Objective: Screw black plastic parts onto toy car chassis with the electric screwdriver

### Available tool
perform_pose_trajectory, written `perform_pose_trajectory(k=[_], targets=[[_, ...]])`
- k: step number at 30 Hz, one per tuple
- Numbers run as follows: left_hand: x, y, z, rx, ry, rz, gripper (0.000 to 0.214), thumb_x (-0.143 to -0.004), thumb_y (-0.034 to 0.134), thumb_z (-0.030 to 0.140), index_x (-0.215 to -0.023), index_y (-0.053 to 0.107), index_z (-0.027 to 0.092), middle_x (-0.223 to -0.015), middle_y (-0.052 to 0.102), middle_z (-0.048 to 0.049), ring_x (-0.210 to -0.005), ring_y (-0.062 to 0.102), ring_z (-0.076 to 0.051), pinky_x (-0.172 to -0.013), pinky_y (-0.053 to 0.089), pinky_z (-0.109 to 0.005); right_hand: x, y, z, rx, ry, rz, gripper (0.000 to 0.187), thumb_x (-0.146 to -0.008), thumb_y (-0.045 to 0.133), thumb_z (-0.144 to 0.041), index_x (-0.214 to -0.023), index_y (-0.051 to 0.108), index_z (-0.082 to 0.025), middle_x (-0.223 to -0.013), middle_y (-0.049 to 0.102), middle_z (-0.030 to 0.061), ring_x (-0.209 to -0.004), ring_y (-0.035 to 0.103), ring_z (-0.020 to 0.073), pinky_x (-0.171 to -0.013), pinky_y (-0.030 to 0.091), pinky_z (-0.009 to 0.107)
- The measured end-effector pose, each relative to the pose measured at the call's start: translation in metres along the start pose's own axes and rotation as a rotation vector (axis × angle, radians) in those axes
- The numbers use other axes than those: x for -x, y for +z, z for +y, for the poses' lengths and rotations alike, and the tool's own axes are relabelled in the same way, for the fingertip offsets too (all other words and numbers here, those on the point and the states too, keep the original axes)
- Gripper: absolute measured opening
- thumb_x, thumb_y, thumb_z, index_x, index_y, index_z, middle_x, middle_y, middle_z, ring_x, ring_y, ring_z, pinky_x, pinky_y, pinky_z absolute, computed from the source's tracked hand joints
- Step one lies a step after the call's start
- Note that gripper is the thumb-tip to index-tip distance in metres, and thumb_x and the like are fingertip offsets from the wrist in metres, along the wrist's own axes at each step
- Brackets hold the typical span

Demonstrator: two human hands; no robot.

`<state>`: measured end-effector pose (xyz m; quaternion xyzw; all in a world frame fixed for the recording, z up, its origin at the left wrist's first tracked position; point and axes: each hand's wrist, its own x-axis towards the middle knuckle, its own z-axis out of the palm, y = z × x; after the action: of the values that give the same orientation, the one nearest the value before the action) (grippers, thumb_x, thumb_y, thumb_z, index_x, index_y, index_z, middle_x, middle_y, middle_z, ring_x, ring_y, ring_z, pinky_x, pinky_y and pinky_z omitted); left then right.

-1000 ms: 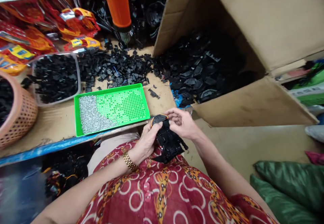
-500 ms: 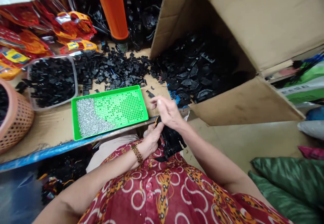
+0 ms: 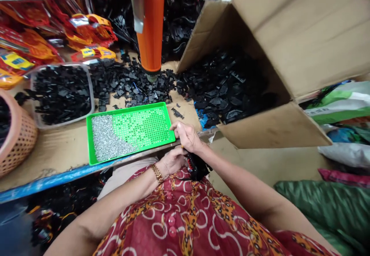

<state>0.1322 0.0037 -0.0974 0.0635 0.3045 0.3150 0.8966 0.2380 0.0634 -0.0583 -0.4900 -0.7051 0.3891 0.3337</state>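
Note:
My left hand [image 3: 172, 161], with a gold watch band on its wrist, is closed around a black plastic toy-car part [image 3: 198, 168] at my lap, close to the bench edge. The part has a small red spot, and my hands hide some of it. Just above it, my right hand [image 3: 187, 135] has its fingers curled in, the index finger at the right end of a green perforated tray [image 3: 170, 127]. Whatever those fingers hold is too small to tell. Small silvery screws [image 3: 106, 142] are heaped in the tray's left part.
An orange power screwdriver [image 3: 152, 36] hangs over loose black pieces [image 3: 121, 78]. A clear tub [image 3: 91, 94] of black pieces and a pink basket [image 3: 24, 132] stand left. An open carton [image 3: 274, 127] of black parts is at right. Orange car bodies [image 3: 89, 28] lie behind.
My right hand has shifted down and left, with its fingers curled more. The black part sits lower under it. The view has swung slightly, so the screwdriver and tray appear further right.

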Motion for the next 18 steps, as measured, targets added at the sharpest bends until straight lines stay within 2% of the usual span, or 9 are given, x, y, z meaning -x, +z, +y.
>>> perform_pose_trajectory(k=[5,9,11,15,18], targets=[[-0.008,-0.001,-0.002,0.037,-0.003,-0.006,0.021,-0.050,0.079,0.022,-0.070,0.071,0.020,-0.072,0.072,-0.0026,-0.087,0.066,-0.026,-0.085,0.046,-0.039,0.002,0.010,-0.003,-0.033,0.100,0.130,0.061,-0.107,0.020,-0.066,-0.086,0.058,-0.024,-0.061,0.049,-0.0025,-0.057,0.050,0.0158,-0.061,0.042,0.032],[-0.010,0.003,0.000,0.039,-0.010,0.001,0.021,-0.053,0.079,0.023,-0.072,0.072,0.019,-0.073,0.072,-0.0027,-0.093,0.067,-0.028,-0.084,0.046,-0.038,-0.002,0.007,0.000,-0.075,0.141,0.212,0.065,-0.104,0.020,-0.073,-0.088,0.058,-0.023,-0.062,0.050,-0.0024,-0.056,0.050,0.0153,-0.059,0.043,0.032],[-0.010,0.004,0.000,0.036,-0.002,0.010,0.022,-0.053,0.080,0.023,-0.072,0.072,0.019,-0.074,0.073,-0.0021,-0.089,0.067,-0.026,-0.083,0.046,-0.036,-0.004,0.003,0.002,-0.095,0.152,0.250,0.067,-0.103,0.022,-0.076,-0.089,0.059,-0.023,-0.063,0.051,-0.0020,-0.057,0.051,0.0152,-0.059,0.043,0.032],[-0.011,0.006,-0.001,0.015,-0.010,0.035,0.021,-0.053,0.083,0.027,-0.069,0.071,0.018,-0.067,0.070,0.0003,-0.067,0.059,-0.018,-0.072,0.043,-0.033,-0.006,-0.002,0.006,-0.133,0.178,0.291,0.067,-0.101,0.027,-0.078,-0.087,0.061,-0.022,-0.059,0.051,-0.0027,-0.054,0.050,0.0146,-0.057,0.043,0.031],[-0.012,0.005,-0.003,0.001,-0.016,0.049,0.022,-0.053,0.084,0.028,-0.069,0.072,0.018,-0.064,0.068,0.0014,-0.062,0.056,-0.016,-0.067,0.041,-0.032,-0.004,-0.002,0.009,-0.154,0.203,0.317,0.067,-0.100,0.029,-0.078,-0.087,0.062,-0.022,-0.059,0.053,-0.0024,-0.053,0.050,0.0143,-0.055,0.044,0.030]])
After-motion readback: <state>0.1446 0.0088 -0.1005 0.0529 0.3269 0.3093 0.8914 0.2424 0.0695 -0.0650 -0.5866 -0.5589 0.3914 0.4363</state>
